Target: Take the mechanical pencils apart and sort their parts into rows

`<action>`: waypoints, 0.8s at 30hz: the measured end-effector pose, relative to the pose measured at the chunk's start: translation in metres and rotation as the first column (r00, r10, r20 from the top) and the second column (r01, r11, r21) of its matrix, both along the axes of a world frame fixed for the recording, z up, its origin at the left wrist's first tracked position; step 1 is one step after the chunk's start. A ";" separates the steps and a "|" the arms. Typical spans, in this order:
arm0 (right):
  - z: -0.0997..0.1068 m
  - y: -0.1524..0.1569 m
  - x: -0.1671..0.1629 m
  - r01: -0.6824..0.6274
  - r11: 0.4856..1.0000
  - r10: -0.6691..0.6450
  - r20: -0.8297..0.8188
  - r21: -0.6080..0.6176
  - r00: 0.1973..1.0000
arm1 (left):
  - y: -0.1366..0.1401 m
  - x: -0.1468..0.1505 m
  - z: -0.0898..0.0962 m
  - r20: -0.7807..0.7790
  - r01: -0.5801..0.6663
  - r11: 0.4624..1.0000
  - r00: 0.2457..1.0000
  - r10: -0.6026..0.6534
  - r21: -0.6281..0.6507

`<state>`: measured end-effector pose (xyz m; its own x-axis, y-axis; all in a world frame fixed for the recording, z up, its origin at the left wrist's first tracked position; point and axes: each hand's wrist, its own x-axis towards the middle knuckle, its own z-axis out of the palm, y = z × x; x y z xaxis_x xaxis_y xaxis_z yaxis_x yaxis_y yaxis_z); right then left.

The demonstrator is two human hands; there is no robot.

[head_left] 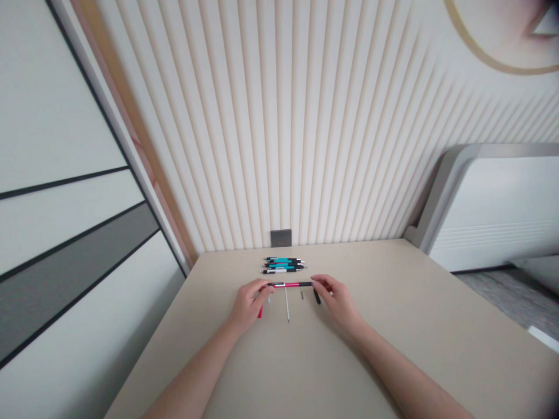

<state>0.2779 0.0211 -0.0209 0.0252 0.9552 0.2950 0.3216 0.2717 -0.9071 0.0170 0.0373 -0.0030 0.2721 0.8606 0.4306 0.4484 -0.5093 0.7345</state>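
Pinching a slim red-and-black ballpoint pen point(292, 284) at either end, a person's left hand point(251, 297) and right hand point(334, 293) hold it level above a smooth beige tabletop point(283, 372). Below the barrel lie a thin whitish refill point(287, 305), a tiny metallic spring point(301, 295) and, partly under the right hand, a curved-looking black tubular piece point(317, 297); a glossy red tube point(260, 312) sits beside the left hand. Just beyond, a cluster of teal, black and white pens point(283, 265) lies lengthwise. Behind the table rises a cream wall of vertical fluted panels point(279, 116) with a dark square socket point(281, 238), flanked by a white-and-gray cabinet point(56, 291) at left and a pale, round-cornered headboard point(502, 198) at right.
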 end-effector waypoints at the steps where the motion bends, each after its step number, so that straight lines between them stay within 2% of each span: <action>1: 0.001 0.000 0.000 0.001 1.000 -0.001 0.002 0.015 1.000 | 0.000 0.000 0.000 0.003 0.000 1.000 1.000 0.000 -0.003; 4: 0.002 -0.001 0.000 -0.015 0.999 0.015 0.010 0.035 1.000 | 0.000 -0.001 -0.002 0.009 0.004 1.000 1.000 -0.004 -0.012; 10: 0.001 -0.001 -0.001 -0.039 0.999 0.039 -0.003 -0.030 0.999 | 0.000 -0.001 -0.002 0.012 0.012 1.000 1.000 -0.012 -0.026; 16: 0.005 -0.001 0.001 0.041 0.998 -0.040 -0.003 0.054 0.999 | -0.002 0.001 0.001 -0.018 -0.006 0.999 1.000 0.005 -0.040; 19: 0.007 -0.001 0.002 0.038 0.996 -0.037 -0.011 0.083 0.999 | -0.002 0.002 0.001 -0.009 -0.015 0.999 1.000 0.015 -0.051; 24: 0.005 -0.001 0.001 -0.004 1.000 0.005 -0.044 0.012 0.999 | -0.002 0.002 0.001 -0.011 -0.019 0.998 1.000 0.019 -0.059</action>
<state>0.2789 0.0203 -0.0159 0.0341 0.9518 0.3049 0.2800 0.2838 -0.9171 0.0192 0.0355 -0.0022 0.2599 0.8893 0.3764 0.4654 -0.4569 0.7581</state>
